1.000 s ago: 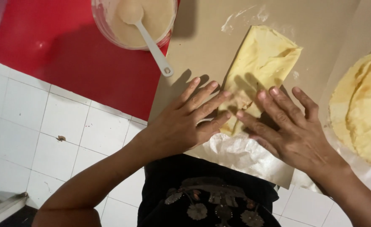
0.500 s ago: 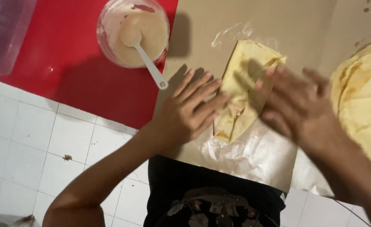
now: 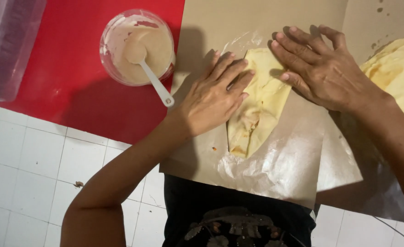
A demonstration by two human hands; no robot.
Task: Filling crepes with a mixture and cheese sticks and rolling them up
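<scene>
Head view: folded yellow wrap (image 3: 257, 103) lying flat on brown paper (image 3: 298, 160), long and narrow, near end pointing toward the body. Left hand (image 3: 213, 96) spread flat, palm down, fingertips resting on the wrap's left edge. Right hand (image 3: 323, 68) likewise spread and flat, fingers pressing the wrap's far right corner (nothing pinched by either). Smear of paste on the paper just beyond the wrap. Stack of pale yellow sheets (image 3: 396, 75) at the right, partly out of frame, close to the right wrist. Clear bowl (image 3: 137, 45) of beige paste on a red mat (image 3: 64, 82), left of the paper, with a white spoon (image 3: 149, 73) in it, handle pointing toward the left hand. Clear tub (image 3: 7, 45) at the far left. White tiled floor (image 3: 23, 169) below.
</scene>
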